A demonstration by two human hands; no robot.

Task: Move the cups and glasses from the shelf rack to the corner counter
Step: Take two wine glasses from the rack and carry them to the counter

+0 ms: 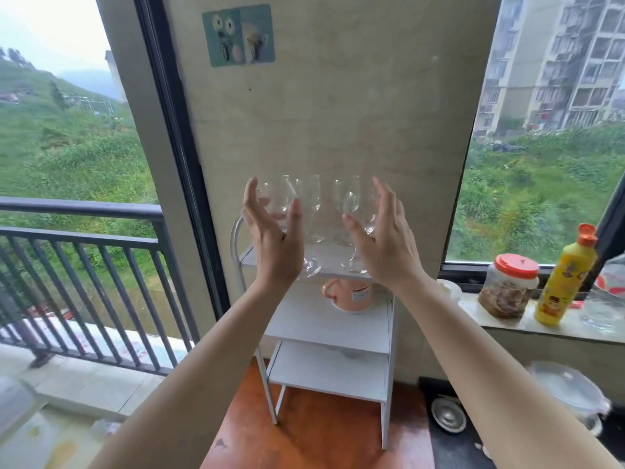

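Left hand [270, 231] hiding wine glasses [313, 198], glass count unclear, pink cup [345, 296] partly hidden by shelf [324, 262]

I have one view only, from the head camera, so nothing overlaps with another. It looks forward and slightly down at a wall pier between two windows, with the rack [318, 319] centred and close, its top shelf about mid-frame. The wide lens bends the frame edges. Both forearms enter from the bottom corners, and the left hand [275, 240] and right hand [382, 242] sit near centre.
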